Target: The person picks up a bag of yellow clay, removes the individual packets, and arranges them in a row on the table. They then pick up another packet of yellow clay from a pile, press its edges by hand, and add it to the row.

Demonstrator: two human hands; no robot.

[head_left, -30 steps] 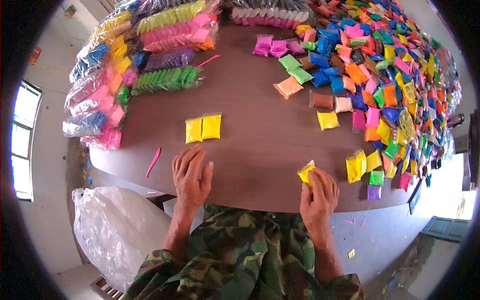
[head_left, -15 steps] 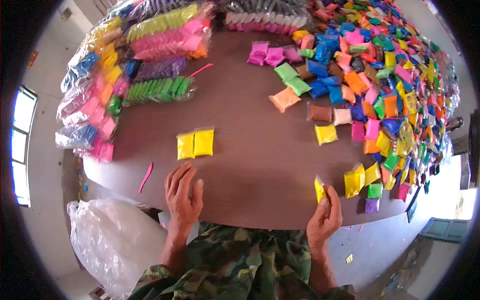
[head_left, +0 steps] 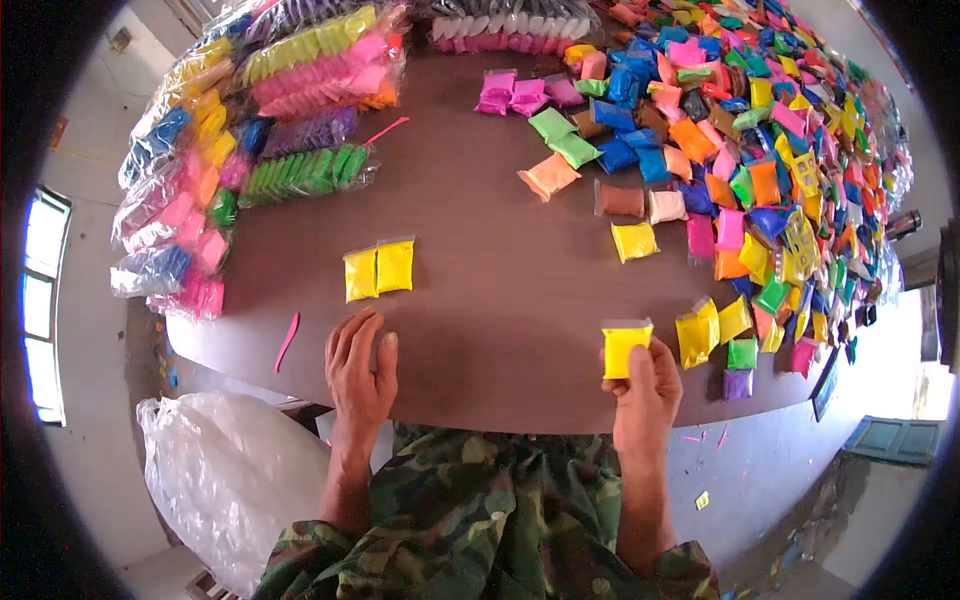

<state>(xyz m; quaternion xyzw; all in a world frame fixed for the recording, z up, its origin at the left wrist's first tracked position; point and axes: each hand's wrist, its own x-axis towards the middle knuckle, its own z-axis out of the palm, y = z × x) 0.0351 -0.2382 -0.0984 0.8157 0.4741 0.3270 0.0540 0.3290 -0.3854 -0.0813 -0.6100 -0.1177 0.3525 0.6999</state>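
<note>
Between the thumb and fingers of my right hand (head_left: pixel 645 385) is a small yellow packet (head_left: pixel 626 350), its flat face turned toward me. My left hand (head_left: pixel 360 365) rests on the table with its fingers stretched out and holds nothing. Just beyond those fingertips lie two yellow packets side by side, a left one (head_left: pixel 360 276) and a right one (head_left: pixel 395 267). Close to the right hand are more yellow packets (head_left: pixel 697 335) at the edge of the heap, and a single yellow packet (head_left: pixel 634 241) lies farther up.
A large heap of mixed coloured packets (head_left: pixel 760 180) covers the table's right side. Bagged rows of packets (head_left: pixel 310 170) line the back left. A pink plastic strip (head_left: pixel 287 343) lies left of my left hand. A clear plastic bag (head_left: pixel 225 480) stands below the brown table (head_left: pixel 490 260).
My right hand has turned the yellow packet from edge-on to face-on and lifted it slightly leftward. My left hand stays nearly in place; the whole view has shifted a little.
</note>
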